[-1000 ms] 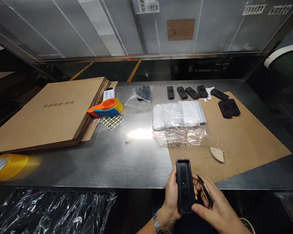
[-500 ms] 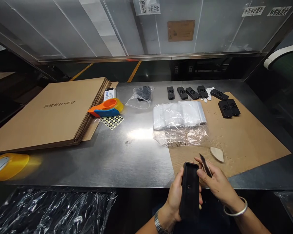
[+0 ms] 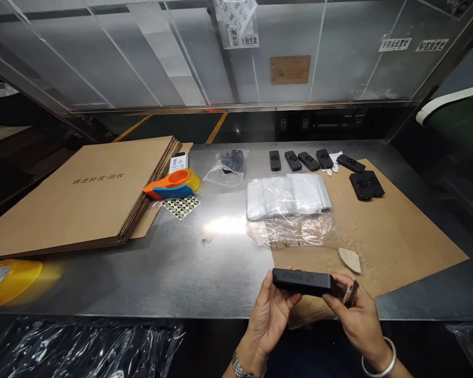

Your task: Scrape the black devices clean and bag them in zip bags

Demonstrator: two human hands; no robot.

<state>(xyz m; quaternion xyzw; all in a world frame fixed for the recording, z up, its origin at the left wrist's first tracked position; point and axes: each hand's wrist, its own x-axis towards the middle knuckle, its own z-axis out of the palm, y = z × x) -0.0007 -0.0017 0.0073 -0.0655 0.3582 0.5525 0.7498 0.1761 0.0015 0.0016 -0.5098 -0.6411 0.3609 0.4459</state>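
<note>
At the near edge of the steel bench (image 3: pixel 161 283), toward five o'clock, we have the black case (image 3: pixel 304 283) raised between both hands, lying crosswise with its lettered long side facing us. Our left hand (image 3: pixel 268 317) grips its nine o'clock end, thumb against the end and fingers beneath. Our right hand (image 3: pixel 358 317) is closed around the three o'clock end, with a slim tool (image 3: pixel 351 293) tucked among its fingers; what kind of tool is unclear. We judge the step in hand to be looking over or trimming the case. The next move, in our view, calls for a steady left grip and care that the tool does not scratch the lettered side. From the case, clear bags (image 3: pixel 287 195) lie at twelve o'clock, a pale wedge (image 3: pixel 350 260) sits at two on a cardboard sheet (image 3: pixel 412 236), and black units (image 3: pixel 275 160) spread from twelve to between one and two.
</note>
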